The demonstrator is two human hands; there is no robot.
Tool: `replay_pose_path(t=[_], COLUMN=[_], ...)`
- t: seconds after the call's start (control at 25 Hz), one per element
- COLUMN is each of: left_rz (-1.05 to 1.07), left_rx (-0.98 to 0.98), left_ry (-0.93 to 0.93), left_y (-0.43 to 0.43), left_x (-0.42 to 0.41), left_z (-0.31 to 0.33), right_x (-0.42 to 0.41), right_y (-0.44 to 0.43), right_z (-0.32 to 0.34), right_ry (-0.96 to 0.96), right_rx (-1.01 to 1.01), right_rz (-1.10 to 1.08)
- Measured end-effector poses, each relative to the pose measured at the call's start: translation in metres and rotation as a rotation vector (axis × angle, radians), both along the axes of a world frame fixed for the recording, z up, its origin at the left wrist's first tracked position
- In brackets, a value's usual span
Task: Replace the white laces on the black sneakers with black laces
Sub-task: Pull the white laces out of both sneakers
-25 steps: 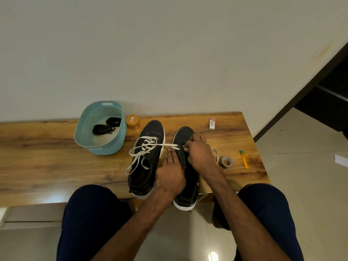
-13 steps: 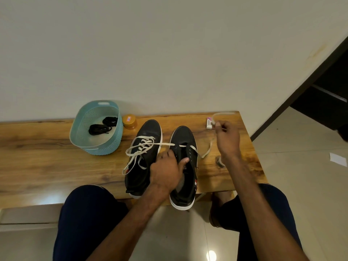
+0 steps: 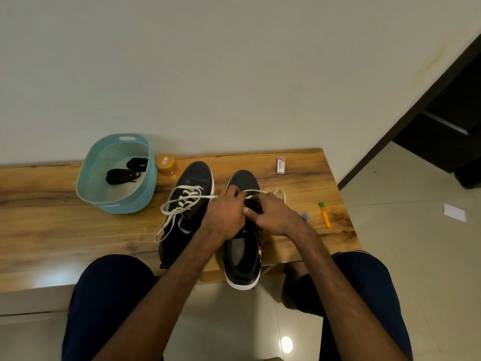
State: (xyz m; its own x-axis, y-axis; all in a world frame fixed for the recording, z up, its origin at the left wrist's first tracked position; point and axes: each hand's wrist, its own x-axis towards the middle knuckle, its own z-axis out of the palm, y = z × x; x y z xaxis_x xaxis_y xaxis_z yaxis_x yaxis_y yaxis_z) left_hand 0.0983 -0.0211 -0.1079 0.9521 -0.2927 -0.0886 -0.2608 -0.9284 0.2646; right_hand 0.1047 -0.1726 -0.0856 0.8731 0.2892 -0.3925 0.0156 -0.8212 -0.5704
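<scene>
Two black sneakers stand side by side on the wooden table [image 3: 52, 230], toes toward the wall. The left sneaker [image 3: 190, 183] still carries its white lace [image 3: 182, 201], with loose ends trailing left. My left hand [image 3: 225, 214] and my right hand [image 3: 273, 217] meet over the eyelets of the right sneaker [image 3: 243, 256], both pinching its white lace [image 3: 279, 192], which runs out to either side. My fingers hide the eyelets. Two black laces [image 3: 125, 173] lie bundled in the teal basket [image 3: 130, 201] at the back left.
An orange jar [image 3: 166, 165] stands between the basket and the left sneaker. A small white box [image 3: 280, 165], a tape roll [image 3: 303, 216] and an orange pen [image 3: 325, 216] lie on the table's right part. My knees are under the front edge.
My right hand, which had pulled a lace end out to the right, has come back to the right sneaker's eyelets. My left hand has moved up from the tongue to the lace.
</scene>
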Motion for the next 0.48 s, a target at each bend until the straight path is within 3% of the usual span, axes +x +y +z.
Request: replay_pose_path(t=[0.2,0.48], left_rz=[0.012,0.186], left_rx=[0.044,-0.009], left_ry=[-0.028,-0.116], left_y=[0.0,-0.005], left_x=[0.003,0.002], left_z=[-0.003,-0.005], right_x=[0.0,-0.007], right_y=[-0.005,-0.003], right_z=[0.004,0.012], right_ry=[0.166,0.065], right_rx=[0.06,0.033], right_rz=[0.001,-0.132])
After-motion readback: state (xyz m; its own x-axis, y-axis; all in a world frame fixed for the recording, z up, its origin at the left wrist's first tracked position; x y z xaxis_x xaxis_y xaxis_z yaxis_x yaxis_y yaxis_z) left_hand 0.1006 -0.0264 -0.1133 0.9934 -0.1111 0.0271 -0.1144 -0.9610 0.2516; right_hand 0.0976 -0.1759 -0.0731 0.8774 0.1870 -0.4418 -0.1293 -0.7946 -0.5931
